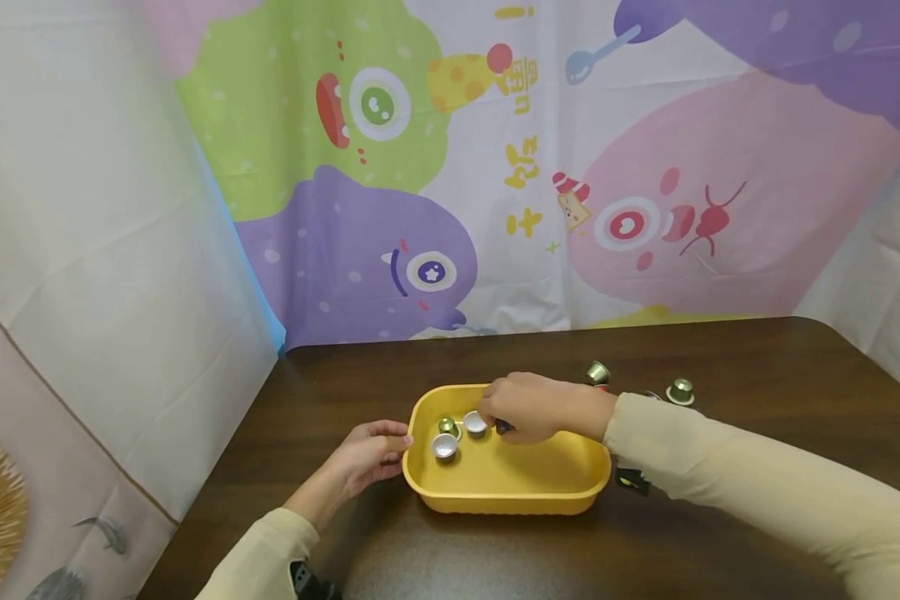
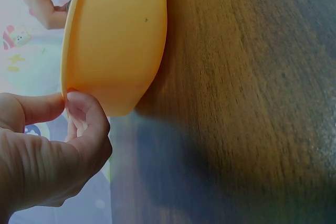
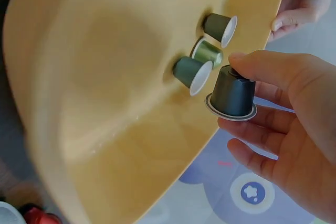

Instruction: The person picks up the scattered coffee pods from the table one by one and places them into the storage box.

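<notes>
Right wrist: right fingers (image 3: 254,134) pinch one capsule (image 3: 232,94), left fingers (image 2: 96,124) one tray (image 3: 121,51); three capsules (image 3: 186,71) inside.

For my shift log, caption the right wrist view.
Right hand holds a dark coffee pod over a yellow tray, three other pods inside.

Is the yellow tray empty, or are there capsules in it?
Not empty: three capsules sit in the yellow tray, two of them white side up, as the head and right-wrist views show.
</notes>
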A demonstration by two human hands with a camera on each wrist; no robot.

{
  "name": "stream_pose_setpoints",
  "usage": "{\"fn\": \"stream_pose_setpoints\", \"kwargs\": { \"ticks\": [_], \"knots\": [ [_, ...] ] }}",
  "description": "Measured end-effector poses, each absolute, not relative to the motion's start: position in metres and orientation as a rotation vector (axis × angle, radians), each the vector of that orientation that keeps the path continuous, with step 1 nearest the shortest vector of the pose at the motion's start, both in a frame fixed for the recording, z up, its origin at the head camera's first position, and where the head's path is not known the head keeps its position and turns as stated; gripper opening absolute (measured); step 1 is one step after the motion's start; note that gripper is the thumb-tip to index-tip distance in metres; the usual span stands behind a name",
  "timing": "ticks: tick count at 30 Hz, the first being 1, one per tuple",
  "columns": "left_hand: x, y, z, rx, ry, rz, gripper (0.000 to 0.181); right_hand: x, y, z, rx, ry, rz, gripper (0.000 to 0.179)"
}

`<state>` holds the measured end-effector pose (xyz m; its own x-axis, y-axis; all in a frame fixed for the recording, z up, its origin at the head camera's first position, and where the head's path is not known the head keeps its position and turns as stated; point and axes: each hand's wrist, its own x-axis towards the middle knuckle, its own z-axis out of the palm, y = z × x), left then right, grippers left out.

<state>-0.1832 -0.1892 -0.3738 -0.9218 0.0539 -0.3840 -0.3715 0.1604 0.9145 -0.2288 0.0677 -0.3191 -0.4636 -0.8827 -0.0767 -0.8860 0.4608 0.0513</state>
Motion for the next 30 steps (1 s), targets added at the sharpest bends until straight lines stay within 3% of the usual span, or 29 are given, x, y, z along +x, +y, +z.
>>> {"fn": "stream_pose_setpoints", "kwargs": {
  "ticks": [30],
  "knots": [
    [-0.183,-0.191,-0.374,-0.28,2.099,1.834,0.031,-0.229,0.014,-0.338,-1.541,2.576,0.304,0.017]
  ]
}}
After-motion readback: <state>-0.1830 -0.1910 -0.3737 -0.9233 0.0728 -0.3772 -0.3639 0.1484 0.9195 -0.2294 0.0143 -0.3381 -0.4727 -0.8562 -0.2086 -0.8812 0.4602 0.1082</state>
